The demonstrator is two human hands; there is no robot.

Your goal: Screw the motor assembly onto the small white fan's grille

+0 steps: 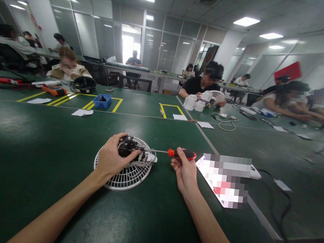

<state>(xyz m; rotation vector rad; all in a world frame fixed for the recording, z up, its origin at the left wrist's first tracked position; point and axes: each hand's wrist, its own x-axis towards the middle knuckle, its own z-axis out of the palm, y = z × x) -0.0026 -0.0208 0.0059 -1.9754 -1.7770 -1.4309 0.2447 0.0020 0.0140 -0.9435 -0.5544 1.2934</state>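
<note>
A white fan grille point(127, 180) lies flat on the green table, with a black fan motor point(126, 148) and white wires on top of it. My left hand point(111, 154) is closed around the motor, thumb on its near side and fingers over the far side. In my right hand point(185, 171) is a screwdriver point(183, 154) with a red and black handle. Its shaft points left and reaches the motor assembly; the exact spot where the tip meets it is too small to make out.
Right of my hand lies a bright-screened device point(216, 178), partly blurred out, beside a dark cable point(288, 210). Farther back stand a blue bin point(102, 101), paper slips point(82, 112) and white fan housings point(190, 102). A co-worker point(204, 83) handles another fan across the table.
</note>
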